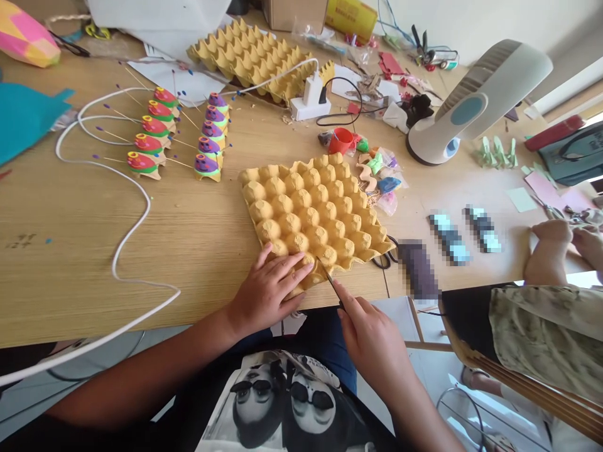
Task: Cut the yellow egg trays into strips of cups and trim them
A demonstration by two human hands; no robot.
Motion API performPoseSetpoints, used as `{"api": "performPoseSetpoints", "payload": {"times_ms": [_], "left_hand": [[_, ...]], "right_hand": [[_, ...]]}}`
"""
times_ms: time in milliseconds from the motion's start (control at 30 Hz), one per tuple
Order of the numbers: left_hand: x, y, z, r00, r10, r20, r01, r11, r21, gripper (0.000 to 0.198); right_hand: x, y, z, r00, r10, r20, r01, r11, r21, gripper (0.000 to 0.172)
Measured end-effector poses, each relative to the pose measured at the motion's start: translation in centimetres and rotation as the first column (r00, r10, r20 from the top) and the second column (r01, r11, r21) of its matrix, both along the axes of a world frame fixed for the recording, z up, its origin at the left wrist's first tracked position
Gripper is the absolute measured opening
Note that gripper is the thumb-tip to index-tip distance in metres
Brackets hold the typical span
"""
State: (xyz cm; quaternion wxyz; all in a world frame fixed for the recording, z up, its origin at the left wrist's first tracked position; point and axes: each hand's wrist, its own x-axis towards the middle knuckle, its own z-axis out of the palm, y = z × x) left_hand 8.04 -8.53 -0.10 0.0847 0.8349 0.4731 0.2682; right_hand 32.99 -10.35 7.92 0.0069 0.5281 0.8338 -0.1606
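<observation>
A yellow egg tray (311, 216) of moulded pulp lies on the table in front of me, its rounded bumps facing up. My left hand (271, 287) rests on its near left corner, fingers spread over the bumps. In my right hand (372, 336) is a knife (332, 282) with a thin blade; its handle is mostly hidden by my fingers. The blade tip touches the tray's near edge, just right of my left fingertips.
Painted egg-carton pieces (153, 135) stand in two rows at left, with thin sticks poking out. Behind are another egg tray (254, 56) and a white power strip (311, 107). A fan (471, 107) stands at right, near another person's hands (553, 242). A white cable (127, 245) crosses the left side.
</observation>
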Motion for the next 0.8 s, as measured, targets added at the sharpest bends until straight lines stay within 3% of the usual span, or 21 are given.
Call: {"api": "performPoseSetpoints", "payload": {"times_ms": [800], "left_hand": [[0.19, 0.19, -0.02, 0.998, 0.033, 0.046, -0.036, 0.998, 0.057, 0.052]], "right_hand": [[-0.9, 0.02, 0.87, 0.985, 0.001, 0.171, 0.001, 1.0, -0.015, 0.059]]}}
